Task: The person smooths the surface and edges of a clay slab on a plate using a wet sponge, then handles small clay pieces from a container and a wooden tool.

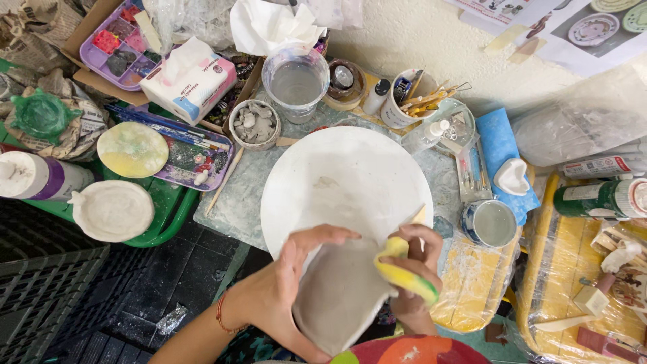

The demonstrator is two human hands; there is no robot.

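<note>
My left hand [286, 283] cradles a grey unfired clay dish [337, 293], tilted so its hollow faces me, at the near edge of a round white board [344, 178]. In my right hand [418, 259] is a yellow sponge [404, 276], pressed against the dish's right rim. A thin wooden tool [419, 216] pokes up behind my right fingers.
Behind the board stand a clear water cup [296, 81], a small bowl of clay bits [254, 123], a tool cup [402, 101] and a tissue box [189, 81]. A blue-patterned cup [490, 222] sits right. A green tray [172, 209] with plaster discs lies left.
</note>
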